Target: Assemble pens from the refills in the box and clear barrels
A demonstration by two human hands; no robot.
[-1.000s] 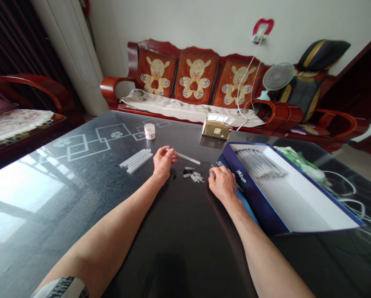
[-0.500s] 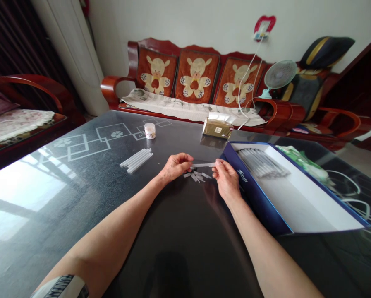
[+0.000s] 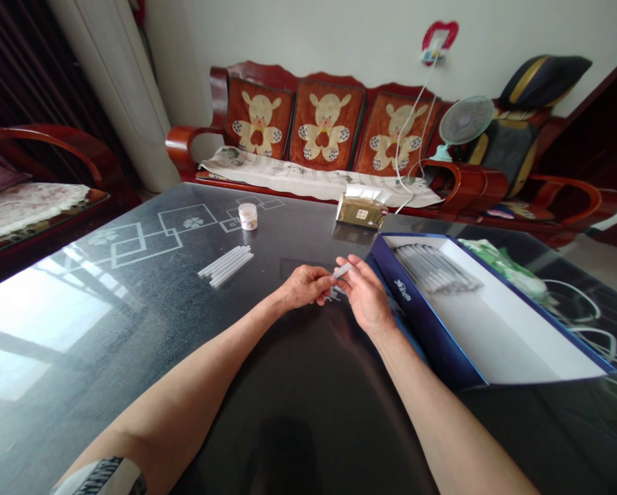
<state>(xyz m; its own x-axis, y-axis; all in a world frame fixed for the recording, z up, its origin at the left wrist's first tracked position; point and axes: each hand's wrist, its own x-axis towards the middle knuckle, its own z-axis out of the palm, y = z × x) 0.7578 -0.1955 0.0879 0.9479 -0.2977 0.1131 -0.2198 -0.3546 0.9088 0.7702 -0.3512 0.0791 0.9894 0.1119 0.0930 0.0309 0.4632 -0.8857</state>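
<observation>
A white plastic tube (image 3: pixel 343 270) is held between my two hands above the dark tabletop. My left hand (image 3: pixel 305 285) pinches its left end between thumb and fingers. My right hand (image 3: pixel 369 297) has the other end between thumb and fingers, with the fingers loosely curled and the palm partly turned up. Below the hands lie small whitish pieces (image 3: pixel 333 295), mostly hidden by the fingers. A bundle of white tubes (image 3: pixel 226 265) rests on the table left of my left hand.
To the right stands an open blue box (image 3: pixel 426 330) with a row of slim grey sticks (image 3: pixel 435 268) inside. Behind are a small white tub (image 3: pixel 247 216) and a tissue pack (image 3: pixel 360 210). A green-and-white bag (image 3: pixel 504 268) and white cords (image 3: pixel 597 337) lie beyond the box.
My hands have come closer together, the left moving right. The tube now tilts up to the right, and my right hand has rolled palm upward. The small pieces are now more covered.
</observation>
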